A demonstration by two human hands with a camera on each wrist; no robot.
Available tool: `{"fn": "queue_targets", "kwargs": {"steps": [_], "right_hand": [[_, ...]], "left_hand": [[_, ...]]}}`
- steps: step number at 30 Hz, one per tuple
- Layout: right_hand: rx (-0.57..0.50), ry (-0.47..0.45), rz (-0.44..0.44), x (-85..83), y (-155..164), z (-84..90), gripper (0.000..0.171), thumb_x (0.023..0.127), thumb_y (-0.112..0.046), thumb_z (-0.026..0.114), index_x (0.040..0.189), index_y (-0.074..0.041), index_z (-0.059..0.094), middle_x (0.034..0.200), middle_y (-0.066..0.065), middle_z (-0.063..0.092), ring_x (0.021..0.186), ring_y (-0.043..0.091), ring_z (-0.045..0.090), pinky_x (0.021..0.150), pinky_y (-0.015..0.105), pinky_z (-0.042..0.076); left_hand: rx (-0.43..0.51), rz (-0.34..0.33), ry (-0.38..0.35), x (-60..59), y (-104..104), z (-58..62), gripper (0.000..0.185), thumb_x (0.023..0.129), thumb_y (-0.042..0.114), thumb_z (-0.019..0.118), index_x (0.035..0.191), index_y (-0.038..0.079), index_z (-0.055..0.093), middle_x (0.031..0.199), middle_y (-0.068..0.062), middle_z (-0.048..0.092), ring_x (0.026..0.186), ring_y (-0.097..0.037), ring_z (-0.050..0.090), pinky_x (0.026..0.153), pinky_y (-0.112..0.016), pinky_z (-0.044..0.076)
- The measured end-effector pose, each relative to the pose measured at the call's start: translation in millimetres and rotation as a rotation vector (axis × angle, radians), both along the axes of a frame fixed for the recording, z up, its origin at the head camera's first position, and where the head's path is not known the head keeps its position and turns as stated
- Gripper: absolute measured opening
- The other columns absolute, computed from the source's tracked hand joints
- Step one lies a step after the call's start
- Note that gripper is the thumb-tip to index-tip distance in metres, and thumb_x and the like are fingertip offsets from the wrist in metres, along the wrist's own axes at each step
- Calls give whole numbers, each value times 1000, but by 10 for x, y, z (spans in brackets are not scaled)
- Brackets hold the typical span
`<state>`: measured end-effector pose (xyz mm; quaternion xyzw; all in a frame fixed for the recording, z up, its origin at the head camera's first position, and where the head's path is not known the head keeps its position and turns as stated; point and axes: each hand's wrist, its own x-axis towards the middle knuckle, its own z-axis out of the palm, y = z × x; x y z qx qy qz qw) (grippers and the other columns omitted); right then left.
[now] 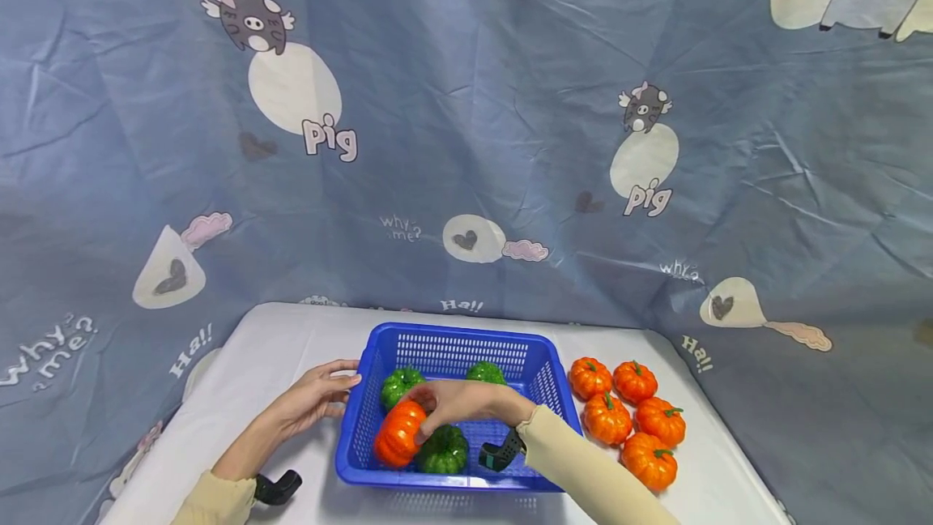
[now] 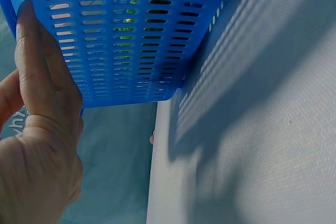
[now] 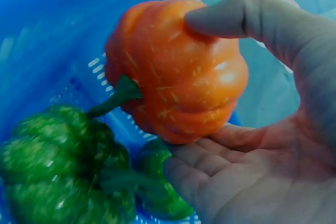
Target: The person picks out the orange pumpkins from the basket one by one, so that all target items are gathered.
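My right hand (image 1: pixel 466 401) holds an orange toy pumpkin (image 1: pixel 397 434) over the left part of a blue plastic basket (image 1: pixel 466 330). In the right wrist view, the thumb presses on top of the pumpkin (image 3: pixel 168 66) and the fingers support it from below; its green stem points toward the green pumpkins. Inside the basket lie green pumpkins: one at the back left (image 1: pixel 399 385), one at the back right (image 1: pixel 486 373), partly hidden, and one at the front (image 1: pixel 445 454). My left hand (image 2: pixel 50 114) rests its extended fingers against the basket's left side wall (image 2: pixel 121 40).
On the white table (image 1: pixel 291 339), right of the basket, several orange pumpkins (image 1: pixel 608 419) sit in a cluster. A blue patterned cloth (image 1: pixel 466 144) hangs behind the table and around its sides. Each wrist wears a black camera mount (image 1: pixel 277 488).
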<state>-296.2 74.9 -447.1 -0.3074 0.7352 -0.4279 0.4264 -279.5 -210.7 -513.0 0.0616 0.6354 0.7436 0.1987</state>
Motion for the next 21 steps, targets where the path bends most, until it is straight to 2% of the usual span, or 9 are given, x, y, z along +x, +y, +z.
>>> {"fn": "queue_targets", "kwargs": {"steps": [7, 13, 17, 21], "right_hand": [[-138, 1, -114, 83, 402, 87, 59, 79, 3, 70, 133, -8, 47, 126, 7, 58, 114, 18, 58, 91, 33, 55], [-220, 39, -247, 188, 842, 173, 63, 79, -3, 73, 136, -9, 45, 130, 8, 57, 117, 22, 58, 93, 35, 54], [-213, 105, -347, 269, 1159, 179, 62, 82, -13, 71, 138, -9, 45, 131, 10, 57, 119, 23, 55, 95, 35, 52], [-143, 177, -454, 359, 1484, 198, 60, 89, -27, 65, 142, -9, 43, 129, 12, 58, 118, 23, 56, 98, 38, 51]], "left_hand": [[-7, 3, -11, -4, 14, 0, 57, 98, 20, 57, 142, -4, 30, 105, -8, 67, 85, -15, 66, 74, -35, 61], [-9, 1, -13, -9, 23, -16, 61, 98, 21, 57, 144, -5, 27, 105, -7, 67, 86, -15, 66, 74, -34, 61], [-17, 3, -16, -17, 22, -15, 63, 97, 23, 57, 145, -4, 26, 103, -6, 66, 85, -14, 65, 73, -32, 61], [-18, 5, -22, -25, 19, -14, 64, 97, 23, 58, 145, -3, 25, 103, -6, 66, 84, -13, 65, 71, -31, 61]]}}
